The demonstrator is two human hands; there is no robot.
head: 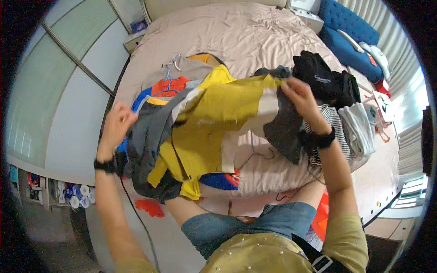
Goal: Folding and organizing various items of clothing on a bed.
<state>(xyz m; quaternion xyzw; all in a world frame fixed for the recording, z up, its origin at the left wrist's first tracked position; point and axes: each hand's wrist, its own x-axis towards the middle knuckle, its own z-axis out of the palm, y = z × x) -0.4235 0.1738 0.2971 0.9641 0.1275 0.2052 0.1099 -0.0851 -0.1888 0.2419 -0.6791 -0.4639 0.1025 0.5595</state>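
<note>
A yellow, white and dark grey garment (218, 112) stretches over the near part of the bed, its right end lifted. My right hand (298, 94) pinches its upper right edge, where yellow meets dark grey. At the left, my left hand (118, 119) is blurred, its fingers curled, beside a dark grey garment (145, 136); whether it holds any cloth I cannot tell. Behind lie a red and blue garment (170, 85) with a blue clothes hanger (168, 76) and a grey garment (194, 68). A blue and red piece (218, 181) shows below the yellow cloth.
Black clothes (312, 73), a striped garment (333, 123) and folded white cloth (356, 129) lie at the right of the bed (245, 37). A dark cable (141, 221) runs down at the left. Red cloth (149, 208) lies by my leg. A blue tufted sofa (351, 51) stands at the far right.
</note>
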